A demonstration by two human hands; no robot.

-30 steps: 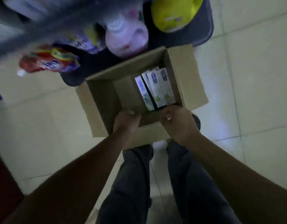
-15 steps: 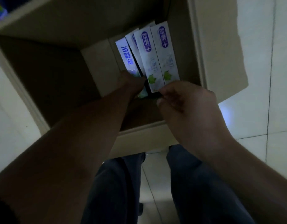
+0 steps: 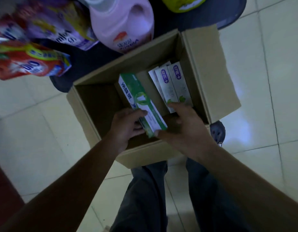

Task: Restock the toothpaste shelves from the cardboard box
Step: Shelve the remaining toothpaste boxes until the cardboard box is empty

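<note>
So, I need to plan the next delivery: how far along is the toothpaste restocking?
Well along, it seems: much of the cardboard box is bare inside. In hand: the left hand grips a green toothpaste carton, the right hand open by its near end. Left: a few white-and-purple cartons leaning at the box's right wall. The shelves are out of view.

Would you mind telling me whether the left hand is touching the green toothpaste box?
Touching. The head view shows the left hand with its thumb across the green toothpaste box and fingers curled under its lower end.
</note>
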